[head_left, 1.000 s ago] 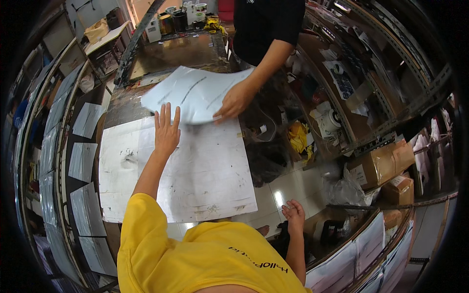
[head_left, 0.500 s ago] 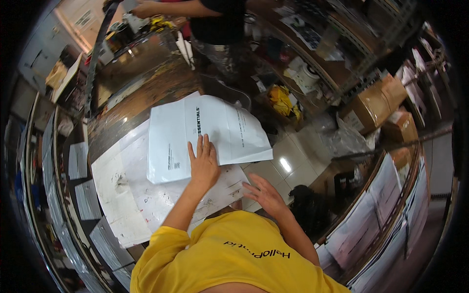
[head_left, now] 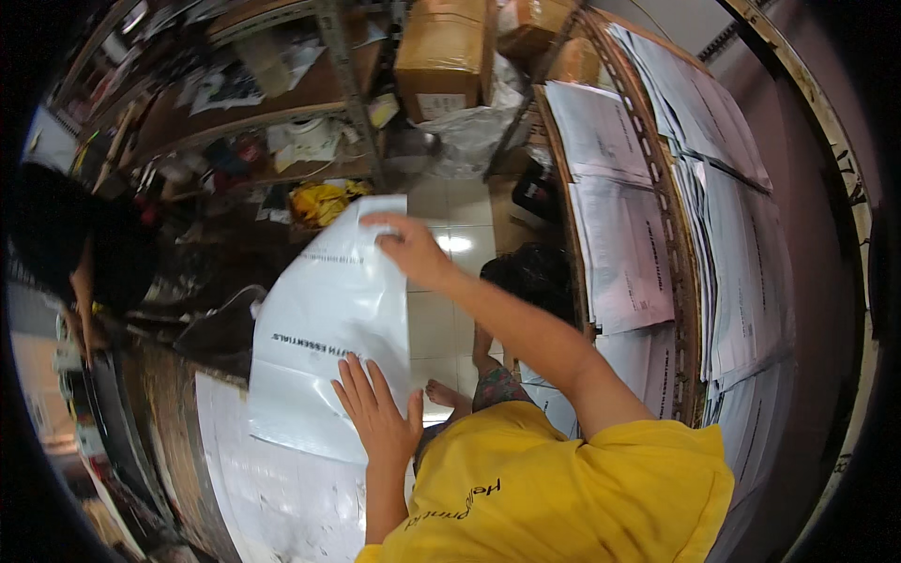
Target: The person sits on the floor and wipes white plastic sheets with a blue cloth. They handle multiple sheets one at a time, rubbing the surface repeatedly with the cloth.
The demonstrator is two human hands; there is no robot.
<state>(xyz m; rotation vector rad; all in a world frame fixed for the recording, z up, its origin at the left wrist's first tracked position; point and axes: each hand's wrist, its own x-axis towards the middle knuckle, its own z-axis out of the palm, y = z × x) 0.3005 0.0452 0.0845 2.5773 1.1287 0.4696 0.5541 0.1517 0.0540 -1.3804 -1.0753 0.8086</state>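
White plastic mailer point(head_left: 324, 296), likely light, limp and slippery, best held by its edge, where the right hand point(head_left: 415, 251) pinches; the left hand point(head_left: 385, 418) splays over it.

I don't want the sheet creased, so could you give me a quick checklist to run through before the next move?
1. Left hand open, fingers spread over the printed white sheet: ok.
2. Right hand at the sheet's far edge: ok. Firmness of its grip: cannot tell.
3. Sheet lying flat: not ok; it is curved.
4. Sheet wholly on the white board: not ok; its far part reaches beyond the board.
5. Co-worker's hand clear of the sheet: ok, well off to the left.
6. Underside of the sheet free of creases: cannot tell, hidden.
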